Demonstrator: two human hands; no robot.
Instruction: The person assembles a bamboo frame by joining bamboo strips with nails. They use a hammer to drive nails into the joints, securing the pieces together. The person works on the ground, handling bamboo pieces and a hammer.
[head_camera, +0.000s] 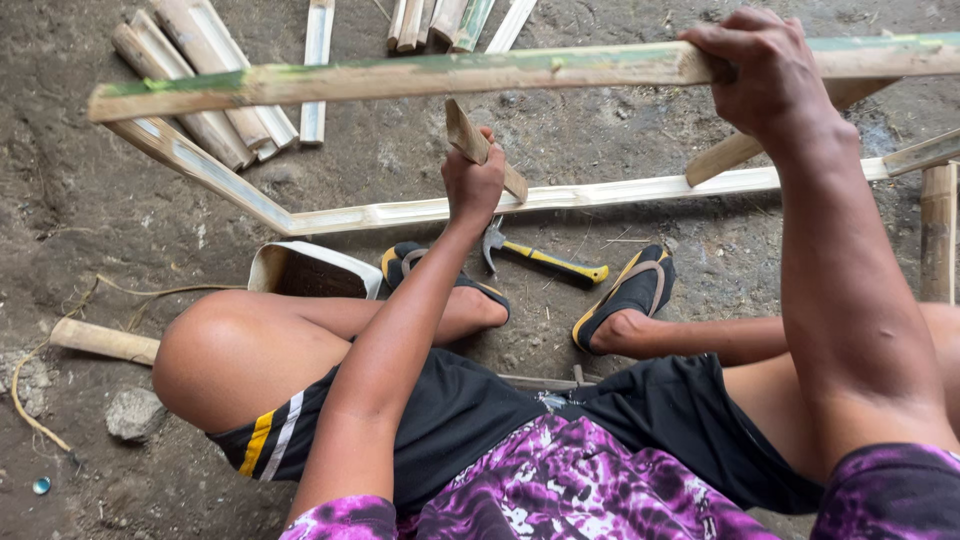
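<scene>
bamboo slat (400, 75) | right hand (765, 70) fingers wrapped over it, arm raised | left hand (473, 180) fingers clutching short bamboo piece (485, 150)

what lies around the hammer

one hammer (545, 258) with a yellow-and-black handle lies on the dirt floor. two sandals: one (440, 275) left of the hammer, one (630, 290) right of it. one white box (312, 270) further left. beyond the hammer, two bundles of split bamboo: about five slats (205, 75) upper left, about five (455, 22) above. one stone (135, 412) far lower left.
</scene>
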